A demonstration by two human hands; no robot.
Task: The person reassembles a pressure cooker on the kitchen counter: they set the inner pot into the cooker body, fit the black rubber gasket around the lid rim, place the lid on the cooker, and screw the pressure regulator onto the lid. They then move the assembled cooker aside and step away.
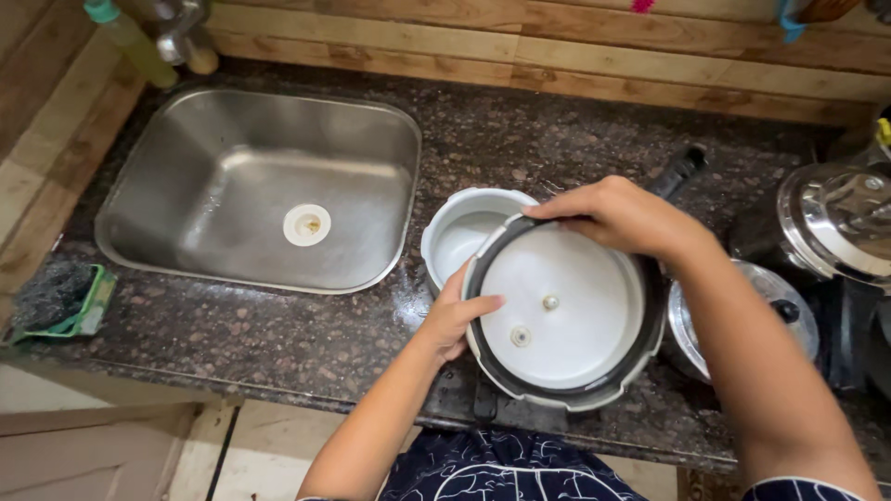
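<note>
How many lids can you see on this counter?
3. A white cooker lid held in both hands over the pot, a small steel lid right of it, and a larger shiny lid at the far right. More may sit off-frame.

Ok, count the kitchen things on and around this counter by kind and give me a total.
Pressure cooker lid, underside up, held by left hand and right hand: 1
Pressure cooker pot: 1
Steel sink: 1
Other steel lids: 2, one and one
Scrubber: 1
Green bottle: 1
Total: 7
</note>
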